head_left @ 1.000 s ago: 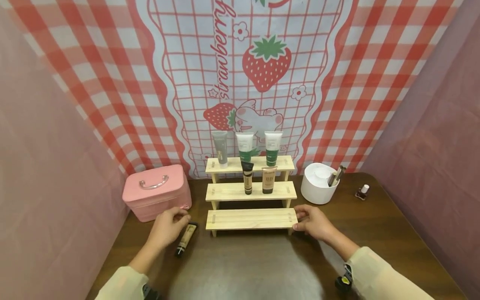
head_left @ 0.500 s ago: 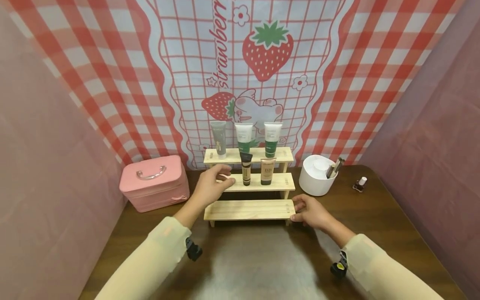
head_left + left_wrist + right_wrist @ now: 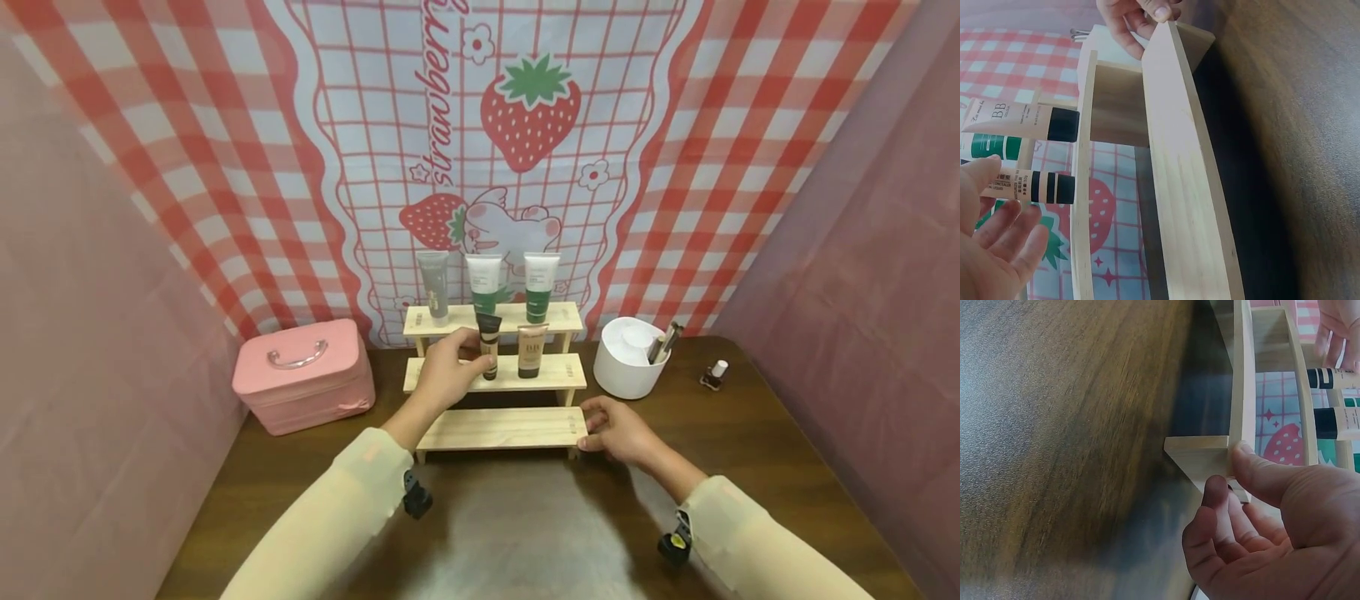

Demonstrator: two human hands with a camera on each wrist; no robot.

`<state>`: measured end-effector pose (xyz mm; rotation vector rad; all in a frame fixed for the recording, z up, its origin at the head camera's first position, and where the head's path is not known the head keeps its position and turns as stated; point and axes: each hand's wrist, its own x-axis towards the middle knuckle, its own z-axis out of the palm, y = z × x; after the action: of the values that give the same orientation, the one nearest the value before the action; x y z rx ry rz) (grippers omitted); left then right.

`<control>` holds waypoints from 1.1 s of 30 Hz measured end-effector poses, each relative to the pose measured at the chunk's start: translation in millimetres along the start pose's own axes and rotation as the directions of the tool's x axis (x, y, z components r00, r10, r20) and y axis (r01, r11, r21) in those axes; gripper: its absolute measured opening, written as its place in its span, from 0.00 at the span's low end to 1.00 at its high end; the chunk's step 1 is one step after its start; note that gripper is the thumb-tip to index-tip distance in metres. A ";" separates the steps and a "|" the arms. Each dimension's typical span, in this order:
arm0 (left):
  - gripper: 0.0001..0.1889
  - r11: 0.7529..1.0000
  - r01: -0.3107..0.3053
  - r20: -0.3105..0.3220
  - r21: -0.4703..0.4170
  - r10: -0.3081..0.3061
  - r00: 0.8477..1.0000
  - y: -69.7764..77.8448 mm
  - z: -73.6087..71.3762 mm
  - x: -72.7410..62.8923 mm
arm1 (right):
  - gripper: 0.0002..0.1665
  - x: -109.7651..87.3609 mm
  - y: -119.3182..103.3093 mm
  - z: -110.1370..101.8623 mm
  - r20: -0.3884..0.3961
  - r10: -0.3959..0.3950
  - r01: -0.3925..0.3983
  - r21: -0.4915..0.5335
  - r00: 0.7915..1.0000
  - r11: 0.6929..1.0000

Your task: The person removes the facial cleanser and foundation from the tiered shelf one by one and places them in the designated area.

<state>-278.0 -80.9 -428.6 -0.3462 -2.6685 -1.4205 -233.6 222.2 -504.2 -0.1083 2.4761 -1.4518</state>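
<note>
My left hand (image 3: 452,367) is at the middle tier of the three-step wooden display rack (image 3: 501,427). Its thumb and index finger pinch a concealer tube (image 3: 1022,182) with a dark crimped end and black cap, standing cap down on that tier. Right beside it stands a beige BB cream tube (image 3: 532,352). On the top tier are a grey tube (image 3: 434,287) and two white-and-green tubes, one left (image 3: 483,283) and one right (image 3: 537,287). My right hand (image 3: 617,429) grips the right end of the lowest tier, thumb on the board's edge (image 3: 1242,453), other fingers curled by its leg.
A pink case (image 3: 300,375) with a metal handle stands left of the rack. To the right are a white round holder (image 3: 626,371) with slim items in it and a small dark bottle (image 3: 713,377) with a white cap. A strawberry-print cloth (image 3: 517,192) hangs behind.
My left hand has moved from beside a concealer tube on the table, up and right to the tube on the middle tier. My forearm now covers that table spot. My right hand stays put.
</note>
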 end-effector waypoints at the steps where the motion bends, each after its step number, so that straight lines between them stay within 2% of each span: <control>1: 0.18 1.000 -0.005 -0.010 -0.001 0.005 1.000 -0.5 0.2 0.1 | 0.38 -0.4 0.1 0.8 0.003 -0.006 0.006 0.003 1.000 1.000; 7: 0.14 1.000 -0.002 -0.037 -0.019 0.001 0.999 -1.0 -1.8 -0.1 | 0.38 0.1 -0.5 2.9 0.016 -0.024 0.024 0.024 1.000 0.999; 11: 0.15 1.000 0.010 -0.046 -0.024 -0.011 0.999 1.7 -8.0 -6.0 | 0.38 1.5 1.5 1.9 0.016 -0.036 0.036 0.007 0.999 0.999; 15: 0.16 0.999 0.013 -0.066 -0.038 -0.015 0.998 2.0 -21.0 -20.6 | 0.38 0.6 7.4 -0.2 0.012 -0.044 0.044 -0.010 0.999 0.999; 18: 0.17 0.999 0.000 -0.077 -0.041 -0.003 0.997 -3.8 -35.6 -36.4 | 0.38 -2.5 9.5 -1.0 0.007 -0.038 0.038 -0.019 0.999 0.999; 21: 0.19 0.999 -0.005 -0.080 -0.044 0.001 0.997 -15.2 -53.1 -54.7 | 0.38 -5.0 9.2 -0.8 0.003 -0.039 0.039 -0.023 0.999 0.999; 23: 0.21 0.999 0.013 -0.087 -0.041 -0.017 0.996 -26.3 -64.6 -67.6 | 0.38 -5.2 9.3 -0.3 0.003 -0.037 0.037 -0.018 0.999 0.999; 28: 0.20 0.998 0.062 -0.122 0.025 -0.058 0.991 -64.2 -92.0 -98.5 | 0.39 -3.8 8.7 0.4 0.005 -0.037 0.037 -0.006 0.999 0.999; 30: 0.20 0.996 0.092 -0.127 0.019 -0.089 0.988 -79.3 -101.6 -110.1 | 0.39 -3.1 7.9 0.1 0.006 -0.046 0.046 -0.007 0.999 0.999; 33: 0.19 0.985 0.172 -0.124 -0.032 -0.174 0.977 -99.3 -113.8 -125.5 | 0.39 -2.1 6.6 -0.3 0.004 -0.050 0.050 -0.008 0.999 0.999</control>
<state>-182.9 -247.9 -469.0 -0.0232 -2.6369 -1.4634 -231.2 226.1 -509.3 -0.1753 2.4935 -1.4605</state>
